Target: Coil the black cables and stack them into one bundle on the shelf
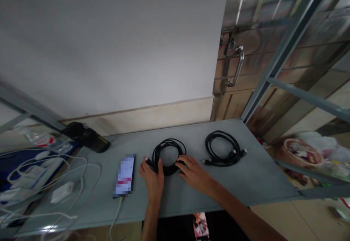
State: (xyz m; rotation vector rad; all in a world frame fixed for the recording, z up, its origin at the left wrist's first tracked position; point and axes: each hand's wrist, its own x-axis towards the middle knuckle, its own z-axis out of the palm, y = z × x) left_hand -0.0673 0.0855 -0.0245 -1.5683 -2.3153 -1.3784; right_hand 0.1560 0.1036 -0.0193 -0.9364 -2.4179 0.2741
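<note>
On the grey table [188, 193] lies a coiled black cable [167, 142], with both my hands at its near side. My left hand [153, 177] grips the coil's left part by the plug end, thumb and fingers around it. At the right side of the same coil, my right hand [193, 170] has its fingers bent onto the loops. Further right rests a second coiled black cable [222, 162], its metal plug ends showing; neither hand touches it.
A lit phone [124, 175] with a white cord lies left of my hands. Beyond it are a white charger [62, 191], tangled white cords, a black bottle [94, 139] and a clear plastic bottle [51, 142]. A metal frame post [284, 51] rises at the right, near a basket [302, 153].
</note>
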